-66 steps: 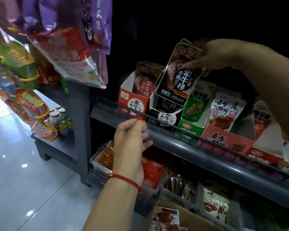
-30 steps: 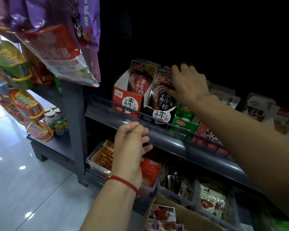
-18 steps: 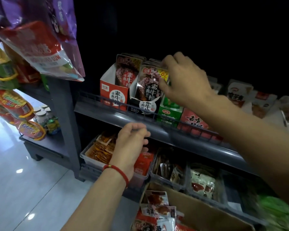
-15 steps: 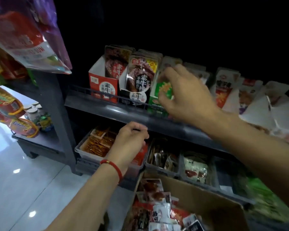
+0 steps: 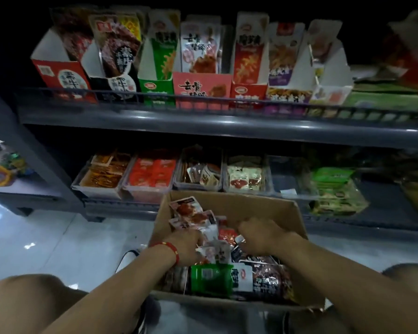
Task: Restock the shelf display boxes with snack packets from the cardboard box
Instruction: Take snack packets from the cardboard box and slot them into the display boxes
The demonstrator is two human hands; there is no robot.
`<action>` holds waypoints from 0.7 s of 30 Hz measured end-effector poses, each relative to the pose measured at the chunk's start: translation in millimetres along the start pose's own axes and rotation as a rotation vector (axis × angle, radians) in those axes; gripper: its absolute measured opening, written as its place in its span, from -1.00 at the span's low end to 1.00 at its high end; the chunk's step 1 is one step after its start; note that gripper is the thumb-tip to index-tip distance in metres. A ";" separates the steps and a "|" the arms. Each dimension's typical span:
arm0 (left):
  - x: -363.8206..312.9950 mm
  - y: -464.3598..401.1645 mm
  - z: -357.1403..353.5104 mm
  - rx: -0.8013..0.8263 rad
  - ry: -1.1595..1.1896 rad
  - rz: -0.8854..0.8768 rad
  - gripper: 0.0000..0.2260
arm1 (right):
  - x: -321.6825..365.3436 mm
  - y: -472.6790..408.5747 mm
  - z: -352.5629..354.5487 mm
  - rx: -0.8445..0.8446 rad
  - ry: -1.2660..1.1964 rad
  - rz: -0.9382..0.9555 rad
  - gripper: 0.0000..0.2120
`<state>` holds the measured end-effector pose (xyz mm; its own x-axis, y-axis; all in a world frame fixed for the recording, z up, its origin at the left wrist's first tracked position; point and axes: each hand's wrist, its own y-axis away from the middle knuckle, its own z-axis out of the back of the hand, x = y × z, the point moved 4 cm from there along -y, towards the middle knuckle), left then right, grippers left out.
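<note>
An open cardboard box [image 5: 285,213] stands on the floor between my knees, full of mixed snack packets [image 5: 210,277]. Both my hands are down inside it. My left hand [image 5: 186,244], with a red string at the wrist, pinches a small white packet [image 5: 214,253] among the pile. My right hand [image 5: 261,233] lies knuckles-up on the packets with its fingers curled down into them; the fingertips are hidden. On the upper shelf stand a row of display boxes: red [image 5: 58,75], black [image 5: 117,86], green [image 5: 156,89], pink [image 5: 200,89] and others, each with upright packets.
A grey shelf edge with a wire rail [image 5: 203,121] runs across above the box. Below it, clear bins [image 5: 99,186] with small packets sit on the lower shelf. A green packet pile [image 5: 333,189] lies at the right. White tiled floor [image 5: 46,242] is at the left.
My right hand has left the upper-shelf display boxes and my left hand has left the shelf rail. Both have dropped into the cardboard box, and my view has tilted down.
</note>
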<state>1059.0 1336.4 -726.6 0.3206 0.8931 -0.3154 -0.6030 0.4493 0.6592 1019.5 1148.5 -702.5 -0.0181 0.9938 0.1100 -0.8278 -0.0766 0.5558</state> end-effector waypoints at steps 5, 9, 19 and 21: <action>31.9 -37.0 -54.4 0.088 -0.128 0.076 -0.60 | 0.0 -25.4 -65.3 0.045 0.065 0.075 -0.34; -13.5 12.7 -27.9 0.073 -0.129 0.041 -0.70 | 21.2 -41.3 -95.2 0.029 0.110 0.148 -0.09; 11.9 -5.8 -29.8 -0.080 -0.046 -0.074 -0.58 | 30.0 -65.3 -95.2 0.201 -0.047 0.032 -0.38; 12.8 -8.3 -28.2 -0.113 0.017 -0.132 -0.40 | 24.3 -63.7 -81.9 0.232 -0.189 0.047 -0.29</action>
<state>1047.5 1344.7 -755.4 0.3906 0.8257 -0.4069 -0.6349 0.5617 0.5305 1025.8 1184.2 -802.7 0.0692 0.9578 0.2791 -0.6781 -0.1600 0.7173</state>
